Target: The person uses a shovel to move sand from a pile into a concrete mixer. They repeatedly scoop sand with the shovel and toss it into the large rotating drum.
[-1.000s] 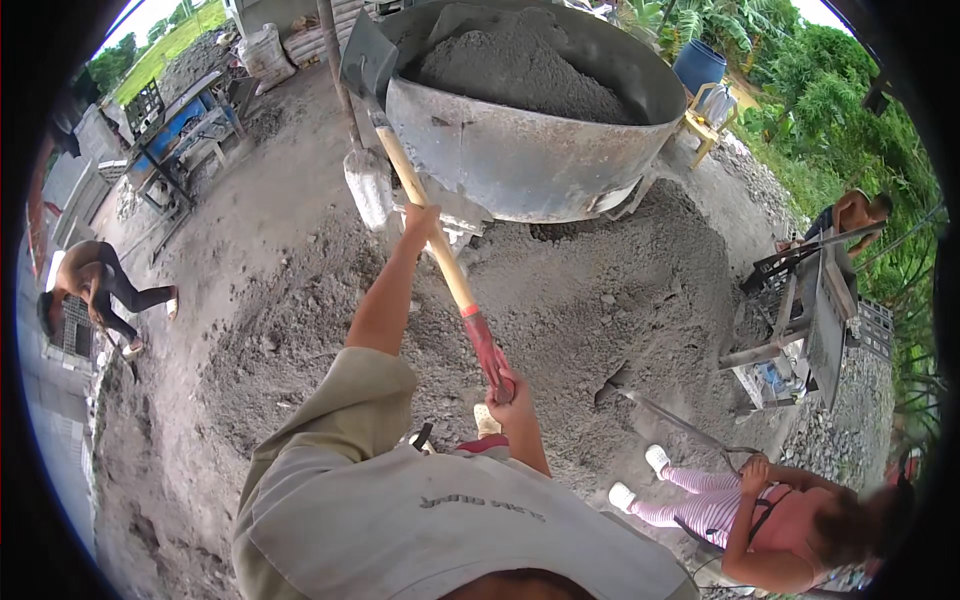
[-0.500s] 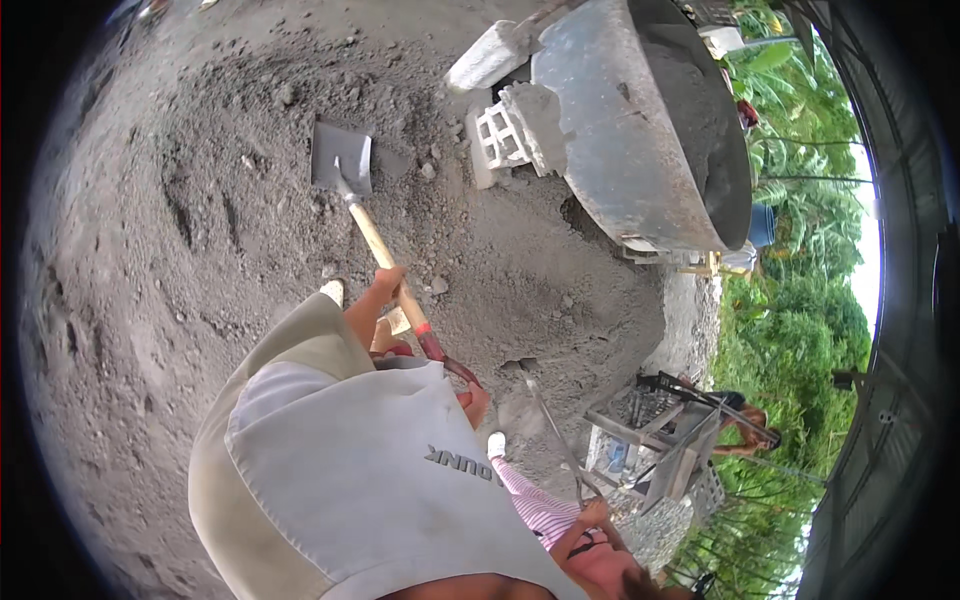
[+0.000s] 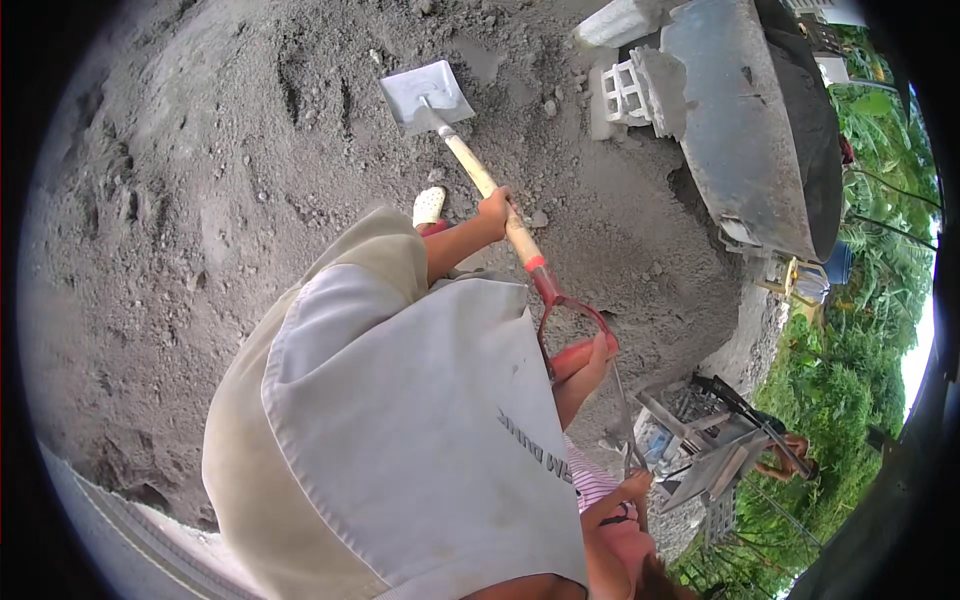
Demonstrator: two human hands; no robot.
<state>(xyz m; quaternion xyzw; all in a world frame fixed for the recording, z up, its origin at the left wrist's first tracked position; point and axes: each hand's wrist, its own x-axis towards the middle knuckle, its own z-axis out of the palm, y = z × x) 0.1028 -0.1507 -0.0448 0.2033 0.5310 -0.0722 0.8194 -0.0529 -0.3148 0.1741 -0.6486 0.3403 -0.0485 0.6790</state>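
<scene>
I hold a square-bladed shovel [image 3: 486,172] with both hands. My left hand [image 3: 495,215] is closed around its pale wooden shaft, partway down. My right hand [image 3: 585,368] grips the red D-shaped handle at the upper end. The grey metal blade [image 3: 425,92] is over the loose grey sand [image 3: 330,180], and no heap shows on it. Whether the blade touches the sand I cannot tell. One light-coloured clog [image 3: 429,205] shows near my left forearm; my light shirt hides part of both arms.
A large metal tub [image 3: 735,110] holding grey material stands at upper right, with hollow concrete blocks [image 3: 628,92] beside it. At lower right a person in pink [image 3: 622,535] holds a long-handled tool. Another person [image 3: 790,455] bends near a wooden stand [image 3: 705,455]. A blue barrel [image 3: 840,262] sits behind the tub.
The view has shifted, so tub, blocks and people appear farther right. The shovel blade has turned and looks brighter; the red handle shows more fully. Both hands keep hold of the shovel.
</scene>
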